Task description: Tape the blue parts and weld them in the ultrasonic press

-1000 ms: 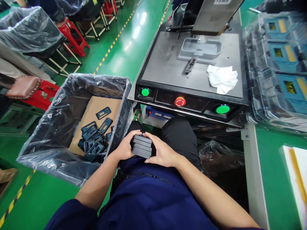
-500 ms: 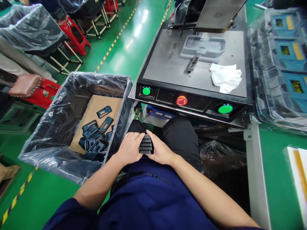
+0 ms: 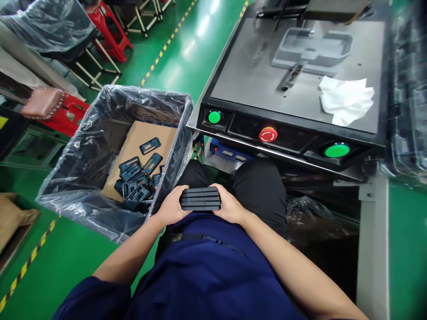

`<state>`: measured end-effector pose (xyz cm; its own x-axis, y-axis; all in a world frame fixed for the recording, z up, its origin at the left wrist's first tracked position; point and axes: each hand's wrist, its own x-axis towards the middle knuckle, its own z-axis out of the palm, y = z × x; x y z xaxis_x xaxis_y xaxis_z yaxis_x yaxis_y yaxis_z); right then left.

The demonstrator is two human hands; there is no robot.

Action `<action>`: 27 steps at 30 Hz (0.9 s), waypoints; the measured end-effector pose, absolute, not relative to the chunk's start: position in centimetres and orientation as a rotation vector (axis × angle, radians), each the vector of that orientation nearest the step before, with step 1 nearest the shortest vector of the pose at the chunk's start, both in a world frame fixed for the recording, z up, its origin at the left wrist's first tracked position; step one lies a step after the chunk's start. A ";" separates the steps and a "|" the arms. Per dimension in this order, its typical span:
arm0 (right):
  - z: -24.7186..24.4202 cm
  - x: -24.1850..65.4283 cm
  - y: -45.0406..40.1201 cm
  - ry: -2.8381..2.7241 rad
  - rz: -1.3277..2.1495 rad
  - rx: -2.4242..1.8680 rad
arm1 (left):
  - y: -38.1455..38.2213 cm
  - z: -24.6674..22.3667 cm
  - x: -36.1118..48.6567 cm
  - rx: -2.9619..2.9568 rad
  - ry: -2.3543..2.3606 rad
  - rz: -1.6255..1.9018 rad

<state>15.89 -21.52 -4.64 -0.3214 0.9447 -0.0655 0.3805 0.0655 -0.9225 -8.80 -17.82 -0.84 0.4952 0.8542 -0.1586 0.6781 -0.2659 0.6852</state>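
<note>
A stack of several dark flat parts (image 3: 200,198) lies lengthwise between my hands, just above my lap. My left hand (image 3: 172,206) grips its left end, with the thumb on the upper edge. At the right end, my right hand (image 3: 229,205) is closed round the stack. Similar dark parts (image 3: 135,178) lie loose on cardboard (image 3: 143,133) inside the plastic-lined bin (image 3: 76,191) to the left of my hands.
Ahead on the right stands a metal machine bed (image 3: 247,84) with a grey fixture (image 3: 313,49), a white cloth (image 3: 347,100), green buttons (image 3: 336,150) and a red button (image 3: 267,134). A red stool (image 3: 71,113) is beyond the bin.
The stack now shows its long side, and my hands are farther apart at its ends. The view has shifted, with the machine farther right and higher.
</note>
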 end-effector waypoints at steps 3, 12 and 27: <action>-4.6 15.9 -21.6 -1.749 1.183 -1.274 | -18.7 -0.4 -8.5 2.076 1.299 0.477; -4.4 15.9 -21.6 -1.620 1.215 -1.227 | -19.4 1.4 -8.4 2.182 1.202 0.780; -4.2 16.2 -21.7 -1.554 1.214 -1.181 | -19.0 1.1 -8.4 2.178 1.081 0.854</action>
